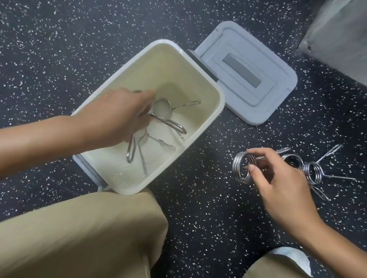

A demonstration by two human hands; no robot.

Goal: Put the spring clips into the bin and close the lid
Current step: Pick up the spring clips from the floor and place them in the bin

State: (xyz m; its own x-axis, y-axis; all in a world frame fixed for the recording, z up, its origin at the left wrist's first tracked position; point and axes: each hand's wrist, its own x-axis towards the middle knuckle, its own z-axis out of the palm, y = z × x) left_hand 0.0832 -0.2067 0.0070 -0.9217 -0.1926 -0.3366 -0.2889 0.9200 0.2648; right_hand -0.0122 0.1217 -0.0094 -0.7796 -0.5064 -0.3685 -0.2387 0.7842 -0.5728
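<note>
Chromed steel coils are what you are handling: your right hand is pinching one spring clip by its ring, thumb through the loop and fingers curled over the top, just off the floor beside the bin. Your left hand is reaching down inside the cream bin, fingers closed loosely around the upper clip there, which is lying over another clip on the bottom. As I judge it, you are doing best by letting that left clip go low so it is not bouncing, then clearing the opening before the right hand is carrying its clip across; keep the long handles pointing down into the bin so they are not catching the rim. Two more clips are waiting on the floor just behind your right hand, their handles crossing, so lift them one at a time. Grey and detached, the lid is lying underside up right against the bin's far corner, within easy reach for the closing. You are crouching in tan trousers on dark speckled rubber flooring, with a grey concrete wall rising at the upper right.
</note>
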